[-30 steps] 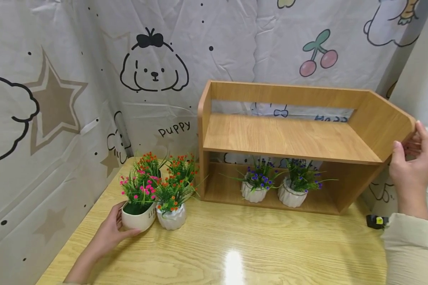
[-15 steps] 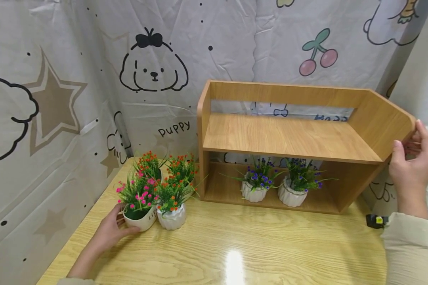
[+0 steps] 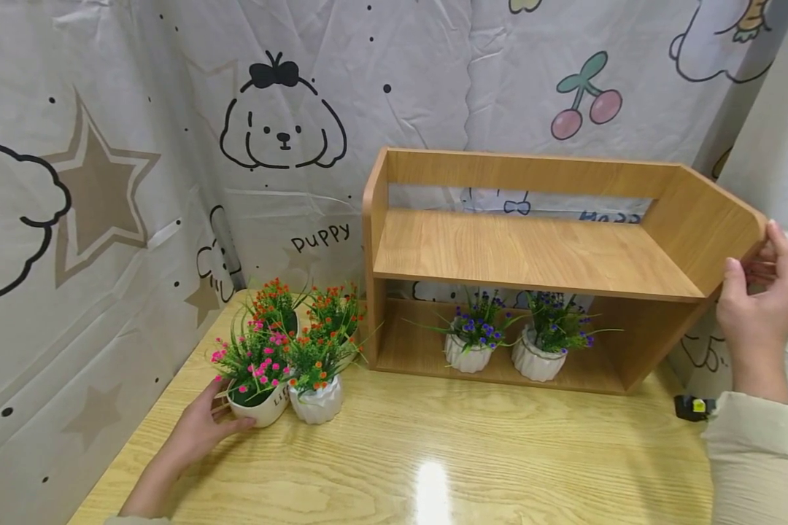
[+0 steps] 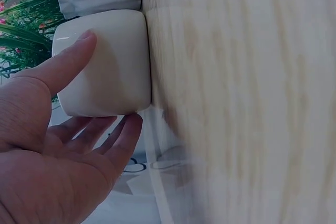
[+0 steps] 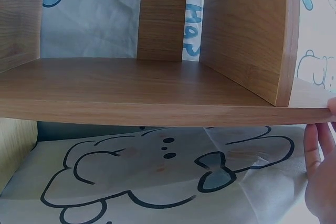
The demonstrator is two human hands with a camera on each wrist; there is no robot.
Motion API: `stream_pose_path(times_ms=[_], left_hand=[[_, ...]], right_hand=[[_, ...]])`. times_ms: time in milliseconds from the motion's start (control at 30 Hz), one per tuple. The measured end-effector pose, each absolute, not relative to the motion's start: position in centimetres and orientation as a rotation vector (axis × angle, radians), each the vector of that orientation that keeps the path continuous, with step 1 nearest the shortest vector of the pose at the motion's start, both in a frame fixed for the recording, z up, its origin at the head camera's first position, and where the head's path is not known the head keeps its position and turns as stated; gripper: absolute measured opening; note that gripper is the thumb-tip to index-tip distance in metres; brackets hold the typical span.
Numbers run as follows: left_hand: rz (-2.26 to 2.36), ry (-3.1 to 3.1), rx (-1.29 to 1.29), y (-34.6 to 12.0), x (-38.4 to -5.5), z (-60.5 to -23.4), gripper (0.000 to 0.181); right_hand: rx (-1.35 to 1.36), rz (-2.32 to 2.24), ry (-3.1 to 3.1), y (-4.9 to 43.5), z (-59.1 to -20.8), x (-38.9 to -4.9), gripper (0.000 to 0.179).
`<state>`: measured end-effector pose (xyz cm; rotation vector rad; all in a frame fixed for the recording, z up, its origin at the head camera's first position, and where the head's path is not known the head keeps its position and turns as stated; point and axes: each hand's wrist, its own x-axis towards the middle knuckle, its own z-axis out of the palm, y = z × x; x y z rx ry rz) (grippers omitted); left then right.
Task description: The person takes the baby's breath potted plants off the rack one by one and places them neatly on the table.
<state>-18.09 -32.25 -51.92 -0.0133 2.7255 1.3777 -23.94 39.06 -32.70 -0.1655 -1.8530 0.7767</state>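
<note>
My left hand [image 3: 200, 426] holds a cream oval flowerpot [image 3: 259, 410] of pink flowers. In the left wrist view the thumb lies on the pot's wall [image 4: 113, 61] and the fingers touch its other side. The pot stands upright on the table, beside a white fluted pot [image 3: 317, 402] with orange flowers. At far right my right hand [image 3: 765, 299] grips the edge of the side panel of a two-tier wooden shelf [image 3: 538, 251]. The right wrist view shows that hand [image 5: 321, 166] at the panel's edge, only partly in frame.
Two white pots, one left [image 3: 468, 356] and one right [image 3: 538, 357], with purple flowers stand on the shelf's lower board. Orange-flowered plants [image 3: 335, 310] crowd behind the pots at left. A small black object [image 3: 692, 408] lies right of the shelf. Printed cloth [image 3: 420, 73] hangs behind the table [image 3: 499, 452].
The cream pot has turned and settled slightly, its pink flowers shifting a little left and down. My left hand has moved slightly with it; the right hand and shelf look unchanged.
</note>
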Motion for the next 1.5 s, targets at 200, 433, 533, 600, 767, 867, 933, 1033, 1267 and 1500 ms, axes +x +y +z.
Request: stream_pose_path(times_ms=[200,433,533,600,767,867,933,1033,1267,1500], left_hand=[[1.401,2.699,-0.029,-32.0,-18.0,-51.7,0.108],[1.542,2.755,0.028,-32.2,-16.7,-49.5,0.122],[1.642,2.831,0.115,-32.0,-15.8,-47.8,0.126],[1.688,2.918,0.143,-31.7,-15.0,-46.4,0.122],[1.767,3.178,0.119,-29.6,-13.4,-42.6,0.113],[1.889,3.241,0.264,-27.3,-13.1,-40.8,0.109],[1.978,3.219,0.458,-25.4,-13.3,-40.0,0.106],[2.026,3.120,0.708,-22.1,-13.7,-39.7,0.100],[1.854,2.902,0.972,-13.1,-15.7,-42.1,0.083],[1.789,2.439,0.896,-5.9,-17.7,-46.8,0.072]], right_hand=[[-0.170,0.778,-1.857,38.9,-32.4,-23.8,0.051],[-0.157,0.778,-1.845,38.5,-32.3,-23.7,0.051],[-0.166,0.780,-1.846,38.5,-32.4,-23.6,0.051],[-0.170,0.775,-1.848,38.5,-32.5,-23.7,0.051],[-0.166,0.775,-1.846,38.6,-32.6,-23.8,0.050],[-0.179,0.784,-1.851,38.5,-32.6,-23.7,0.050],[-0.181,0.788,-1.851,38.4,-32.5,-23.6,0.050],[-0.178,0.799,-1.843,38.6,-32.6,-23.8,0.050],[-0.231,0.788,-1.872,39.6,-33.3,-24.3,0.050],[-0.182,0.810,-1.853,39.2,-32.9,-24.4,0.051]])
